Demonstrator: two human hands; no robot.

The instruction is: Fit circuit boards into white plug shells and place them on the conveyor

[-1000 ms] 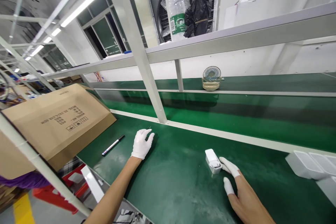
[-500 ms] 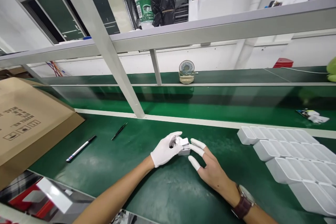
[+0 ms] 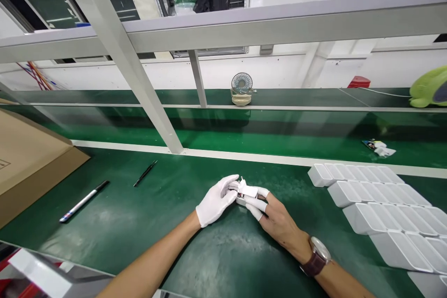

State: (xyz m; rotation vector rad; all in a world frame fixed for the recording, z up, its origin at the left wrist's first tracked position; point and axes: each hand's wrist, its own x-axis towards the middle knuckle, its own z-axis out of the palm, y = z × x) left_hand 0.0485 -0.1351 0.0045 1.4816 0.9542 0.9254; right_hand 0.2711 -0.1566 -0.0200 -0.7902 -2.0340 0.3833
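My left hand point(image 3: 215, 201), in a white glove, is closed around the left side of a small white plastic casing point(image 3: 241, 200) at the middle of the green bench. On top of the casing sits a white part point(image 3: 247, 190), and some small dark and red details show inside. My right hand point(image 3: 270, 209) has white finger covers on the thumb and two fingers; these fingers close on the casing's right side and the white part. Exactly what each fingertip presses is partly hidden.
Rows of white plastic casings point(image 3: 379, 191) stand at the right. A marker point(image 3: 84, 201) and a black pen point(image 3: 145, 173) lie to the left, near a cardboard box point(image 3: 35, 163). Across the bench run a metal post point(image 3: 139, 79) and a small fan point(image 3: 241, 88); a circuit board point(image 3: 373, 145) lies far right.
My right hand's fingers have moved left and closed onto the casing and its white part; before, they were spread wider. My left hand keeps its hold. The view has shifted slightly right.
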